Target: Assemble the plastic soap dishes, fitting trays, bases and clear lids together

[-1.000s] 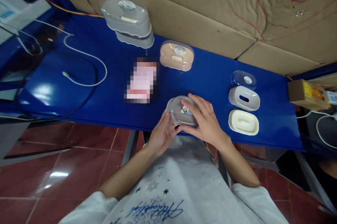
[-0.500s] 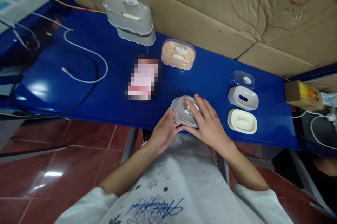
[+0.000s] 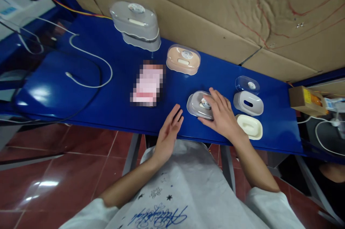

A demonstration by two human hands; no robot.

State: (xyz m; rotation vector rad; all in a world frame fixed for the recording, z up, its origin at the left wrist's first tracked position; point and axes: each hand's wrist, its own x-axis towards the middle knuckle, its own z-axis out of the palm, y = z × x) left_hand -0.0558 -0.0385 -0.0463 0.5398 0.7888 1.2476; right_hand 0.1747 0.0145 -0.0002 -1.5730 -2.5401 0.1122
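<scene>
A small grey box with a clear lid [image 3: 195, 106] and a round label is at the table's front middle. My right hand [image 3: 222, 114] is closed round its right end, thumb at the near side and fingers over the top. Left of the box, my left hand [image 3: 170, 130] is apart from it, fingers stretched out and holding nothing. To the right of my right hand lie a clear lid [image 3: 244, 84], a whitish slotted shell [image 3: 255, 106] and a cream tray [image 3: 254, 129], set out in a column. My right wrist overlaps the tray's left edge.
Behind stand a peach lidded box [image 3: 178, 60] and stacked grey lidded boxes [image 3: 132, 20]. A blurred-out pink rectangle [image 3: 148, 83] lies left of centre. A white cable [image 3: 94, 86] curls at left on the blue table [image 3: 121, 114]. A cardboard box [image 3: 299, 100] sits far right.
The grey box has moved right and away from my body with my right hand. My left hand has let go of it and opened.
</scene>
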